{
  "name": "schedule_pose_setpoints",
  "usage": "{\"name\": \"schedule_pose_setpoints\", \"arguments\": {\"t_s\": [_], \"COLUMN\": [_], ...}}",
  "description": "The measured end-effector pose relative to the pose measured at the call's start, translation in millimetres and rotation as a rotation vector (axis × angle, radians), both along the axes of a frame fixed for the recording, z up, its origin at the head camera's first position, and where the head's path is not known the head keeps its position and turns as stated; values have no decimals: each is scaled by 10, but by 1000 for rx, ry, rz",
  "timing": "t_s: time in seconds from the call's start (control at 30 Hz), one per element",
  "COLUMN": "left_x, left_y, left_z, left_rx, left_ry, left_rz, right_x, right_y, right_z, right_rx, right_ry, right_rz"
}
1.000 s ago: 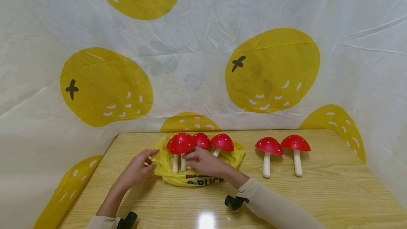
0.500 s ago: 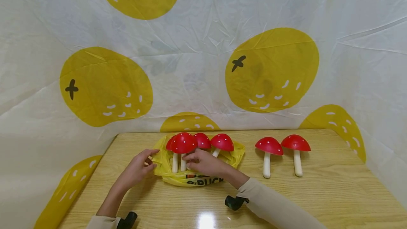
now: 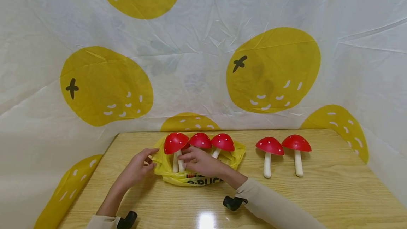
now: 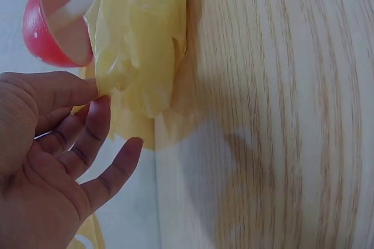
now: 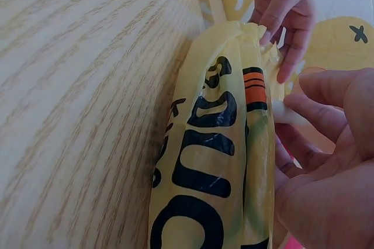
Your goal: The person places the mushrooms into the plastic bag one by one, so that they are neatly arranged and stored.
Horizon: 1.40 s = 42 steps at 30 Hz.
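Observation:
A yellow plastic bag (image 3: 173,179) with black lettering lies at the left of the table, several red-capped toy mushrooms at its mouth. My left hand (image 3: 136,169) pinches the bag's left edge between thumb and finger, its other fingers spread, as the left wrist view shows. My right hand (image 3: 203,162) reaches over the bag and holds the pale stem of the front mushroom (image 3: 176,143) with its fingertips. That mushroom leans left, its stem foot down in the bag. Two more caps, a middle one (image 3: 200,140) and a right one (image 3: 223,142), show behind my right hand.
To the right of the bag lie two mushrooms, a nearer-left one (image 3: 268,154) and a right one (image 3: 297,153), caps toward the back. The wooden table (image 3: 178,207) ends at a white cloth (image 3: 190,80) printed with yellow fruit.
The front mushroom's cap has shifted left and tilted, now covering the cap behind it. My right hand has moved slightly left. My left hand stays at the bag's edge.

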State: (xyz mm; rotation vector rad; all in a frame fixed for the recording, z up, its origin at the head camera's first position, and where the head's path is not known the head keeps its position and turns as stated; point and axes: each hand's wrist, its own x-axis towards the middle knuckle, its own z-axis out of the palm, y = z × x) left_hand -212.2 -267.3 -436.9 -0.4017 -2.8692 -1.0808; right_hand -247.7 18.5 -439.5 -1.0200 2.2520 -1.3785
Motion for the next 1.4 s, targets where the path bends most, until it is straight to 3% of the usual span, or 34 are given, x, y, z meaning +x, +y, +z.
{"name": "schedule_pose_setpoints", "arguments": {"t_s": [0.3, 0.8, 1.4], "left_x": [-6, -3, 25], "left_y": [7, -8, -35], "left_z": [17, 37, 4], "left_rx": [9, 30, 30], "left_ry": [37, 62, 46], "left_rz": [7, -35, -29], "right_x": [18, -17, -34], "right_y": [-29, 48, 41], "right_z": [-14, 1, -27], "right_rx": [-2, 17, 70], "right_ry": [-22, 18, 27], "right_rz": [62, 4, 18]}}
